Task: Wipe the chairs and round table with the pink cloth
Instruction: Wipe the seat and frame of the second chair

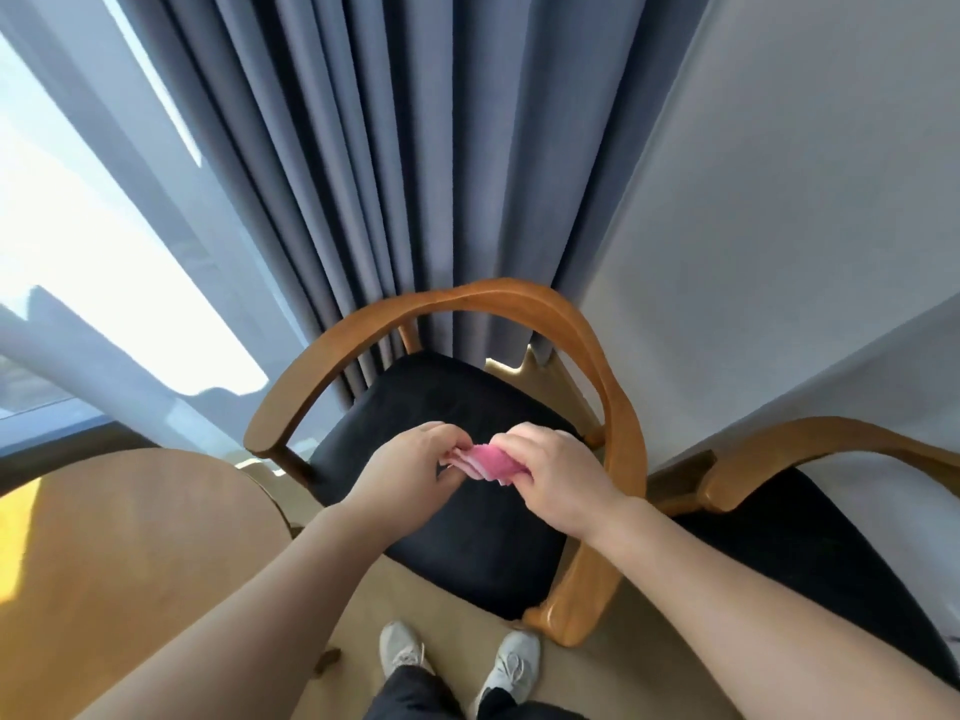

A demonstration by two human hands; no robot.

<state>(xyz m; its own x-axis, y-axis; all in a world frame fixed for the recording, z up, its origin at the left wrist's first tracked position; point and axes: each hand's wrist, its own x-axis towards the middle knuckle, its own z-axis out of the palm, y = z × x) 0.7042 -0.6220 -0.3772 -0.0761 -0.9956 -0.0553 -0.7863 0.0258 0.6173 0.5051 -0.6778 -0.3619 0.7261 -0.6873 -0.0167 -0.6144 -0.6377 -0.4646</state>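
A small folded pink cloth [484, 462] is held in the air between both hands, above the dark seat of a wooden armchair [358, 330]. My left hand [408, 467] pinches its left end and my right hand [553, 467] grips its right end. The chair has a curved wooden back and arms and a black cushion. A second chair [810, 439] of the same kind stands to the right, partly cut off by the frame. The round wooden table [130, 537] lies at the lower left, with sunlight on its left edge.
Grey-blue curtains [415, 174] hang right behind the first chair. A bright window [78, 241] fills the left and a white wall [779, 200] the right. My feet in white shoes [457, 662] stand on beige floor between table and chair.
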